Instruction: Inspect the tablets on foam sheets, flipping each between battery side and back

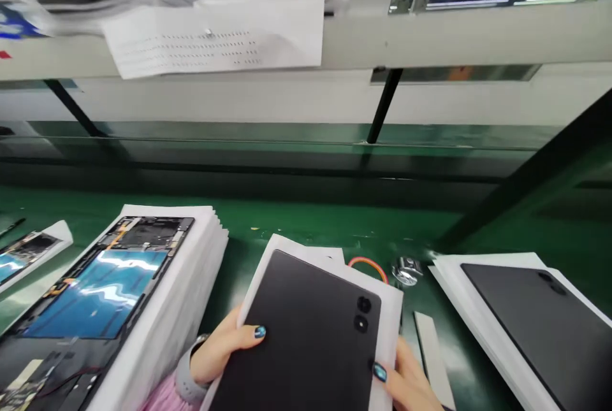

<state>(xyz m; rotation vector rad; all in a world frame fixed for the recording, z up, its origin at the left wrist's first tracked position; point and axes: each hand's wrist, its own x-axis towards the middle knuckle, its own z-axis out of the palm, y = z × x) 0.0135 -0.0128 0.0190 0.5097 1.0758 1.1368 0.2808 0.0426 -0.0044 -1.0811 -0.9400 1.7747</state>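
Note:
Between my two hands is a dark grey tablet back cover (310, 334) with two round camera rings at its upper right, lying on a white foam sheet (287, 243). My left hand (224, 347) grips its left edge, thumb on top and fingers underneath. At the right edge my right hand (406, 376) holds cover and sheet, thumb pressed near the border. The fingers beneath are mostly hidden. Left of me, an opened tablet (109, 283) with a blue battery tops a tall stack of white foam sheets (191, 290). Another dark cover (535, 315) lies on sheets at the right.
A grey-white bar (434, 360), a shiny metal roll (406, 269) and an orange loop (370, 263) lie on the green bench (248, 223). Another opened tablet (29, 252) is at far left. Overhead, a shelf (459, 41) carries a hanging printed paper (220, 41).

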